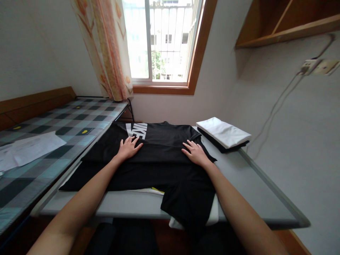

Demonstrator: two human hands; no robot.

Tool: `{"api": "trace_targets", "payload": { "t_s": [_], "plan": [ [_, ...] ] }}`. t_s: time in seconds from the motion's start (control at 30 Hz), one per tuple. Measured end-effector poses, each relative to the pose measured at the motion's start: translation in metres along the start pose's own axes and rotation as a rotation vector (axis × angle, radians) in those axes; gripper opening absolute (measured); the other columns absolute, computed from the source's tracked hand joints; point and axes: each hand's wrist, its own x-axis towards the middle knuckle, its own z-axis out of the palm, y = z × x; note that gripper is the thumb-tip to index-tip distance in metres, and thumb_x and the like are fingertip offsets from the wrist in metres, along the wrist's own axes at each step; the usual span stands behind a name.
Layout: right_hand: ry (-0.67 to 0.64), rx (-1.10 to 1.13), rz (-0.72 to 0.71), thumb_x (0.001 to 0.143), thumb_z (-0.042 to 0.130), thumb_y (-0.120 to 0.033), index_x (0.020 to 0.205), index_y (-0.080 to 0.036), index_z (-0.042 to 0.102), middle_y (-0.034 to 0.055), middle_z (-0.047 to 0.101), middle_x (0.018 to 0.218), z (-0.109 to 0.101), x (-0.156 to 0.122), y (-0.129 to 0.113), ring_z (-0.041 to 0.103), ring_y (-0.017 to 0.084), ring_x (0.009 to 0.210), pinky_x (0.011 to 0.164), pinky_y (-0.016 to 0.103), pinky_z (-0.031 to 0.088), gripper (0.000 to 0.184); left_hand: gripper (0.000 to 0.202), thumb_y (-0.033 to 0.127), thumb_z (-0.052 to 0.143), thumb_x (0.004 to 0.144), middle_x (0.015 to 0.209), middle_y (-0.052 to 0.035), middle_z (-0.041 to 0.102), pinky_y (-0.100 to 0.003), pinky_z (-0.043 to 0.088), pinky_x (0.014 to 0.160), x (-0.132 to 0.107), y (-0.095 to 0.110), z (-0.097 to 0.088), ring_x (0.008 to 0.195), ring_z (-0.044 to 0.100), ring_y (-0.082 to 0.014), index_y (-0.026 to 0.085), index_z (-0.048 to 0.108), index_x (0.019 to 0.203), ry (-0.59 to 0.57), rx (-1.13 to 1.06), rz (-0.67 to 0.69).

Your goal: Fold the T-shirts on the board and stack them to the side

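A black T-shirt (156, 152) with white lettering lies spread sideways over the grey table (255, 184). Its near sleeve hangs over the front edge. My left hand (129, 147) rests on the shirt just below the lettering, fingers spread. My right hand (196, 152) lies flat on the shirt near its collar end, fingers also apart. Neither hand grips the fabric. Under the shirt, a white cloth (214, 210) with a bit of yellow shows along the near edge; most of it is covered.
At the table's back right sits a folded white garment (223, 131) on top of a folded black one (225, 148). On the left stands a bed with a checked cover (87, 118) and papers (34, 148). Cables (276, 106) run down the right wall, and a curtain (113, 53) hangs by the window.
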Motion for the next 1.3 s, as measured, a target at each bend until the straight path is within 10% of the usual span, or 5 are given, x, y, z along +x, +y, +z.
{"api": "trace_targets", "payload": {
  "t_s": [0.37,0.73,1.3],
  "plan": [
    [0.047,0.047,-0.021,0.096,0.038,-0.052,0.141,-0.021,0.049,0.0114,0.035,0.154,0.004,0.000,0.002,0.030,0.031,0.142,0.114,0.050,0.025,0.057,0.066,0.063,0.023,0.094,0.152,-0.0099,0.037,-0.059,0.019,0.114,0.000,0.001,-0.001,0.142,0.028,-0.0300,0.025,0.041,0.146,0.006,-0.013,-0.002],
    [0.463,0.341,-0.120,0.092,0.047,-0.035,0.102,-0.020,0.072,0.0098,0.068,0.104,-0.011,-0.002,0.011,0.062,0.025,0.103,0.095,0.040,0.047,0.031,0.051,0.053,0.033,0.096,0.143,-0.0077,0.051,-0.052,0.024,0.114,-0.001,-0.002,-0.006,0.136,0.040,-0.0259,0.026,0.054,0.134,0.164,-0.015,0.056],
    [0.149,0.219,-0.172,0.090,0.054,-0.048,0.126,-0.026,0.063,0.0111,0.053,0.137,0.008,-0.002,0.011,0.046,0.030,0.127,0.104,0.051,0.040,0.043,0.064,0.063,0.025,0.094,0.156,-0.0045,0.032,-0.057,0.018,0.115,-0.002,0.003,0.000,0.144,0.025,-0.0299,0.029,0.039,0.146,-0.019,0.002,0.075]
  ]
}}
